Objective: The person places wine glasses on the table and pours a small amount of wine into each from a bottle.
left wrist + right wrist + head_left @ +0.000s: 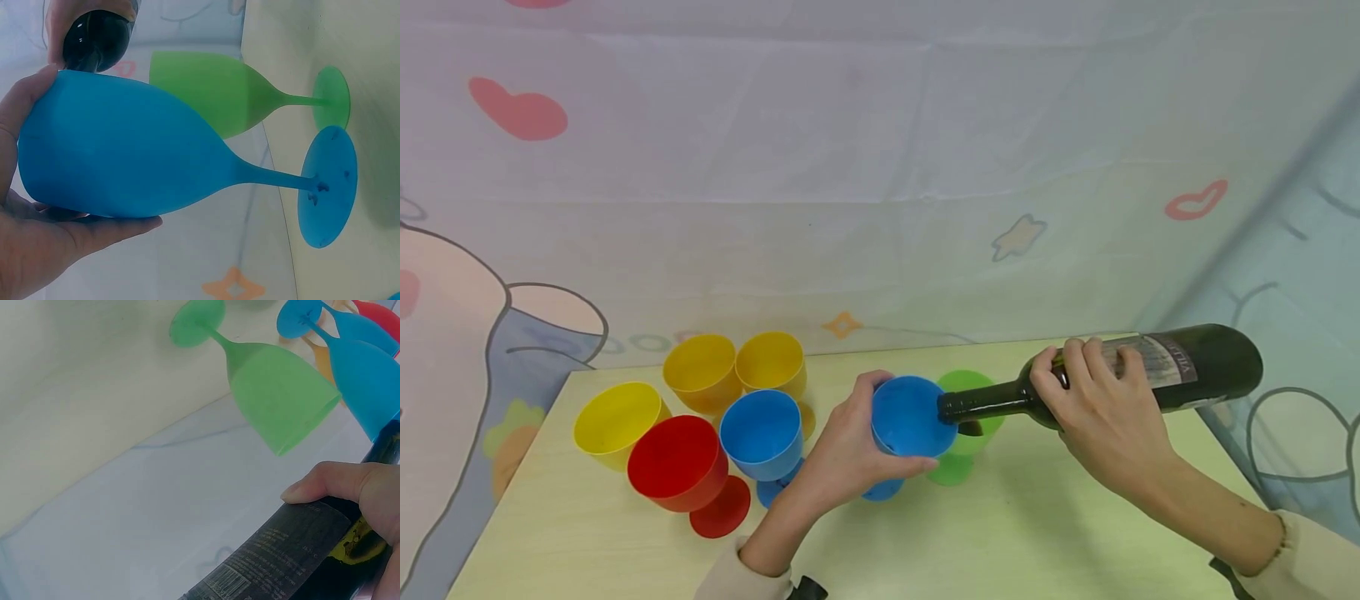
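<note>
My left hand (842, 462) grips a blue plastic goblet (910, 417) by its bowl, thumb on one side and fingers round the other. In the left wrist view the goblet's stem and round foot (328, 187) show below the hand. My right hand (1105, 412) holds a dark green wine bottle (1213, 367) around its shoulder and label, tilted nearly level with its neck toward the left. The bottle's mouth lies right at the goblet's rim. Close behind the neck stands a green goblet (966, 382), with a dark patch showing inside its bowl.
Left of my left hand stand a second blue goblet (762, 433), a red goblet (677, 462), a bright yellow goblet (617, 421) and two darker yellow goblets (700, 375). All are on a pale wooden table (595, 533). A printed cloth (880, 167) hangs behind its back edge.
</note>
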A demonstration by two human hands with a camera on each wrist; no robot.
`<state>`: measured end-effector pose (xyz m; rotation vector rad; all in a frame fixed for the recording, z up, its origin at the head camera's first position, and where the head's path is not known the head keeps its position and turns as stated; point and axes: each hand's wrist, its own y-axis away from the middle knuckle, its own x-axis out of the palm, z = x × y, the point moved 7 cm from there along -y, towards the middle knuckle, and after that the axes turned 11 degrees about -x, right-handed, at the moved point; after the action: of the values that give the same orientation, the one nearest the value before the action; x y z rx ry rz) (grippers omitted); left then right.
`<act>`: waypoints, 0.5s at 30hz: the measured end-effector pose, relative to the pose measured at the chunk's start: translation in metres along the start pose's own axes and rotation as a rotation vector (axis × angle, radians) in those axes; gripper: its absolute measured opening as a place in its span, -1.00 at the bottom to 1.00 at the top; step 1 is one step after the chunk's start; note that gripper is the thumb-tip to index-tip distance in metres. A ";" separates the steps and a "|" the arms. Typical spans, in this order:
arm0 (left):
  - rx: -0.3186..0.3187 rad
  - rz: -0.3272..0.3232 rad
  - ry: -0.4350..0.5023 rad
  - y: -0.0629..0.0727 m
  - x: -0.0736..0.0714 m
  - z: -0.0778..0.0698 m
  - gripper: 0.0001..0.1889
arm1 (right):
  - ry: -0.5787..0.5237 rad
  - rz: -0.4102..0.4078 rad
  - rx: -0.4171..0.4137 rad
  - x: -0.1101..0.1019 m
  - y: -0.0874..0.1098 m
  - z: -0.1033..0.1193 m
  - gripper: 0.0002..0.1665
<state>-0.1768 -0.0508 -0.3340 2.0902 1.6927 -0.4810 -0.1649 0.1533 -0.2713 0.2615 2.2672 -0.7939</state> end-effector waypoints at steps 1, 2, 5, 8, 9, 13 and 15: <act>0.001 0.000 0.000 0.000 0.000 0.000 -0.06 | 0.001 0.004 -0.002 0.000 0.000 0.000 -0.60; 0.002 -0.001 0.001 0.000 0.000 0.000 -0.06 | 0.000 0.010 -0.004 0.001 0.000 0.000 -0.60; 0.005 -0.002 0.006 0.001 0.000 0.000 -0.06 | -0.001 0.023 -0.006 0.001 0.000 0.000 -0.61; 0.005 -0.005 0.009 0.001 0.000 0.000 -0.06 | 0.004 0.016 -0.007 0.001 0.000 0.000 -0.64; 0.005 -0.006 0.008 0.001 0.000 0.000 -0.06 | 0.005 0.011 -0.006 0.000 0.000 0.000 -0.65; 0.006 -0.008 0.004 0.001 0.000 0.000 -0.06 | -0.001 0.016 -0.007 0.001 0.000 0.000 -0.65; 0.007 -0.008 0.001 0.001 0.000 0.000 -0.06 | 0.002 0.022 -0.010 0.001 0.001 0.000 -0.71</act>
<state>-0.1753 -0.0510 -0.3342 2.0898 1.7033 -0.4894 -0.1652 0.1537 -0.2729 0.2826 2.2653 -0.7710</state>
